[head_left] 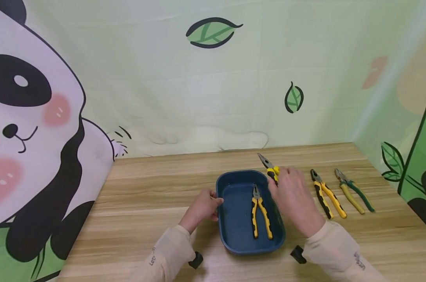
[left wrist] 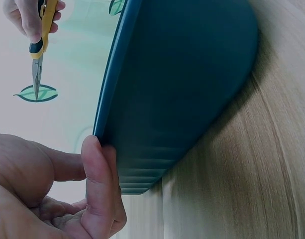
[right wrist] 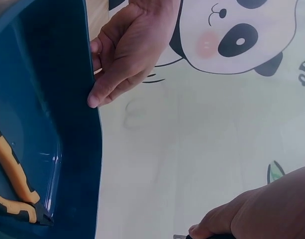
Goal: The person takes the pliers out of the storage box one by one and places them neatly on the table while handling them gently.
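Observation:
My left hand (head_left: 202,207) pinches the left rim of a dark blue rectangular tray (head_left: 234,223), thumb and fingertips at its edge, as the left wrist view also shows. Inside the tray lies one pair of pliers (head_left: 257,200) with yellow and black handles, jaws toward the far end. Above the tray's far right corner, my right hand (head_left: 295,196) grips long-nose pliers (head_left: 267,161) by their yellow and black handles. Their tapered tip points up and left in the head view. In the right wrist view only a bit of these pliers shows under the hand.
To the right on the wooden table (head_left: 156,184) lie combination pliers (head_left: 319,187) with yellow and black handles. Beside them are pliers (head_left: 350,190) with green and dull yellow handles. A printed backdrop (head_left: 145,78) with a panda and leaves rises behind the table.

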